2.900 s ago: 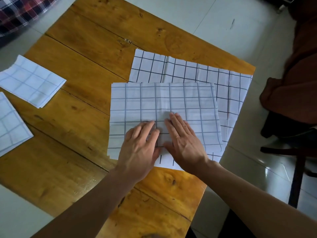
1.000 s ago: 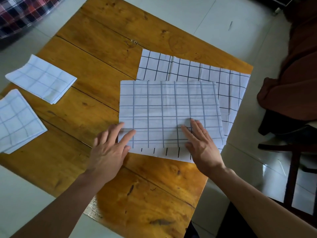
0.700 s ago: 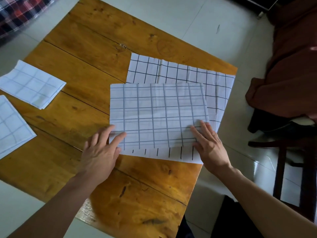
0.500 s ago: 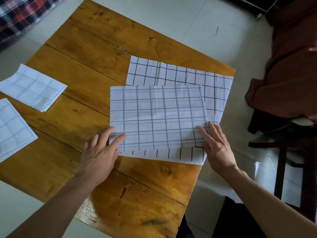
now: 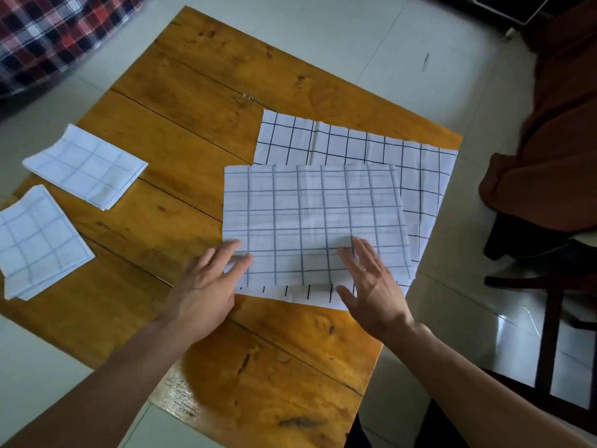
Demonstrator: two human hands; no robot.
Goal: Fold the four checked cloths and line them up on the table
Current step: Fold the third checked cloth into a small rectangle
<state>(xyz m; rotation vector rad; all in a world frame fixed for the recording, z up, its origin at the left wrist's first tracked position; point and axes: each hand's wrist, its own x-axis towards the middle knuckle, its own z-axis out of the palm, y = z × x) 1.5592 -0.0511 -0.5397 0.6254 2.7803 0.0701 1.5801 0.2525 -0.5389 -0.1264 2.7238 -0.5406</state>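
A white checked cloth folded once (image 5: 310, 221) lies on the wooden table (image 5: 200, 101), partly covering an unfolded checked cloth (image 5: 416, 169) behind it. My left hand (image 5: 206, 286) lies flat with straight fingers on the folded cloth's near left corner. My right hand (image 5: 371, 286) rests flat with spread fingers on its near right part, over the lower layer's strip. Two small folded checked cloths sit at the table's left: one farther back (image 5: 87, 164), one nearer (image 5: 35, 239).
The table's right edge runs just beyond the cloths, with pale tiled floor (image 5: 458, 318) beside it. A dark chair with brown fabric (image 5: 555, 147) stands to the right. Red plaid fabric (image 5: 48, 33) lies at the top left.
From the cloth's middle, both hands slid apart to its near corners. The right hand has since come back left from the right edge. The view shifted slightly.
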